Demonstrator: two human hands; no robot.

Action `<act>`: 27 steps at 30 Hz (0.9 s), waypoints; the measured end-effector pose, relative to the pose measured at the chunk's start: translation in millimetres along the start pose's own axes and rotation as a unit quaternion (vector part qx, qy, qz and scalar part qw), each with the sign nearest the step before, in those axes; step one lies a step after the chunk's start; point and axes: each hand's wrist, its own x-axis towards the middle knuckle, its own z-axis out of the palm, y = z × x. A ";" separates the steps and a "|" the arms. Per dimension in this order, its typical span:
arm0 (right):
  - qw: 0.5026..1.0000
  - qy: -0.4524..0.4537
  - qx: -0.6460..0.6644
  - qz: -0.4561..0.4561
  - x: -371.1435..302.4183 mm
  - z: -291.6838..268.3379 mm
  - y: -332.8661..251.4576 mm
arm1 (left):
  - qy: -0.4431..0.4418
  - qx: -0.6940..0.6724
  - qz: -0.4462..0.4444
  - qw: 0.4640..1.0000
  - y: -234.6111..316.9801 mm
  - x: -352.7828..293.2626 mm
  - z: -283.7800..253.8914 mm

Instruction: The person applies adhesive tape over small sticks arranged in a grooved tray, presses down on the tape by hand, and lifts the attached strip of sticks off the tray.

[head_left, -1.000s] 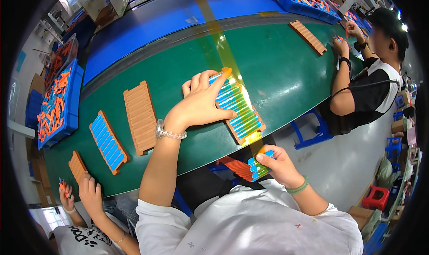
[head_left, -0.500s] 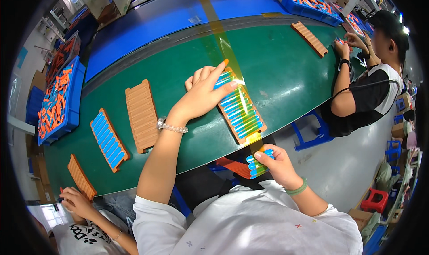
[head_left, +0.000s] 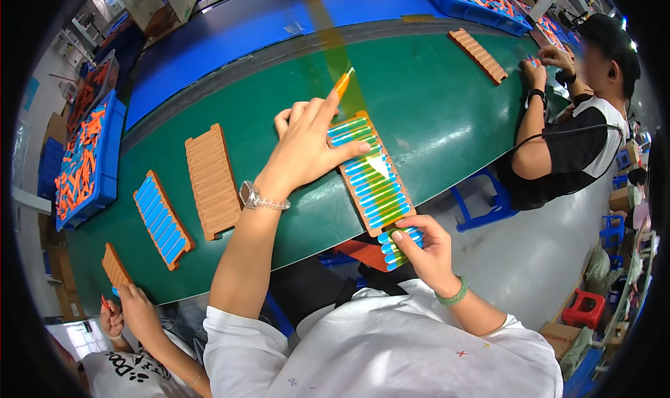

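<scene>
Now the right hand (head_left: pixel 431 250) pinches blue pieces (head_left: pixel 392 257) (under yellow tape (head_left: pixel 335 50)); the left hand (head_left: pixel 301 145), thumb spread wide, overlaps 1 brown tray (head_left: pixel 362 211).

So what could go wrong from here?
The right hand pinches a strip of rounded blue pieces past the green table's edge; it might slip and fall. The left hand spreads over the ridged brown tray, so a nudge could misalign its blue pieces. The see-through yellow tape across them might crease if pulled unevenly.
</scene>
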 end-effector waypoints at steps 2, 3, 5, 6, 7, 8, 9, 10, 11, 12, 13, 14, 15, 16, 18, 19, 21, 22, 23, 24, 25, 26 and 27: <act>0.999 -0.037 -0.038 0.003 7.4 -2.2 -5.4 | 0.015 0.031 -0.012 0.999 -2.9 -1.0 -2.2; 0.999 -0.035 -0.017 0.024 9.1 -2.6 -8.0 | 0.023 0.042 -0.007 0.999 -4.0 -1.4 -3.1; 0.998 -0.044 -0.037 0.018 12.6 -3.2 -10.8 | 0.025 0.051 -0.006 0.998 -6.4 -2.1 -1.8; 0.997 -0.054 -0.056 0.010 14.0 -3.8 -11.3 | 0.029 0.061 -0.004 0.998 -7.4 -2.0 -1.2; 0.997 -0.055 -0.057 0.011 14.7 -4.2 -11.1 | 0.029 0.060 -0.005 0.998 -7.4 -1.7 -1.5; 0.997 -0.054 -0.058 0.007 15.2 -4.5 -10.5 | 0.018 0.059 -0.010 0.998 -6.7 -1.3 -2.3; 0.997 -0.053 -0.060 0.003 15.5 -4.8 -10.2 | 0.007 0.057 -0.014 0.998 -6.2 -0.8 -2.6; 0.997 -0.054 -0.061 0.004 15.9 -4.9 -10.1 | 0.007 0.057 -0.015 0.998 -6.4 -0.7 -2.4; 0.997 -0.054 -0.062 0.007 16.2 -5.0 -9.9 | 0.010 0.052 -0.015 0.998 -6.7 -0.8 -2.0; 0.997 -0.054 -0.062 0.010 16.8 -4.9 -9.8 | 0.014 0.049 -0.014 0.999 -7.0 -0.9 -2.0; 0.996 -0.055 -0.062 0.011 17.4 -5.1 -10.0 | 0.013 0.048 -0.016 0.999 -7.1 -0.9 -1.9; 0.996 -0.056 -0.066 0.013 18.0 -5.5 -10.2 | 0.015 0.048 -0.015 0.999 -7.0 -1.0 -1.7; 0.996 -0.057 -0.071 0.015 18.5 -5.6 -10.5 | 0.016 0.048 -0.015 0.999 -7.3 -0.8 -1.7; 0.996 -0.058 -0.072 0.015 18.8 -5.3 -10.4 | 0.016 0.047 -0.016 0.999 -9.1 -0.4 -0.2; 0.996 -0.053 -0.064 0.016 19.3 -4.8 -10.2 | 0.038 0.037 -0.003 0.999 -13.1 0.3 3.4; 0.996 -0.053 -0.064 0.016 19.8 -4.6 -10.9 | 0.038 0.037 -0.004 0.999 -13.6 -0.1 3.3; 0.995 -0.058 -0.072 0.021 20.7 -4.6 -13.2 | 0.030 0.034 -0.010 0.999 -13.3 -0.5 2.5; 0.995 -0.059 -0.073 0.021 20.8 -4.8 -13.8 | 0.031 0.034 -0.010 0.999 -13.1 -0.7 2.5; 0.995 -0.059 -0.077 0.022 20.6 -4.9 -14.4 | 0.030 0.031 -0.008 0.999 -12.7 -0.9 2.5; 0.995 -0.060 -0.080 0.024 20.5 -5.1 -14.7 | 0.030 0.029 -0.007 0.999 -12.3 -1.3 2.4; 0.995 -0.060 -0.080 0.024 20.2 -5.3 -14.4 | 0.030 0.028 -0.008 0.999 -11.9 -1.8 2.3; 0.995 -0.061 -0.082 0.020 19.8 -5.5 -13.9 | 0.029 0.030 -0.006 0.999 -11.5 -2.4 2.3; 0.994 -0.062 -0.084 0.016 19.9 -5.7 -13.7 | 0.029 0.031 -0.004 0.999 -11.2 -2.5 2.0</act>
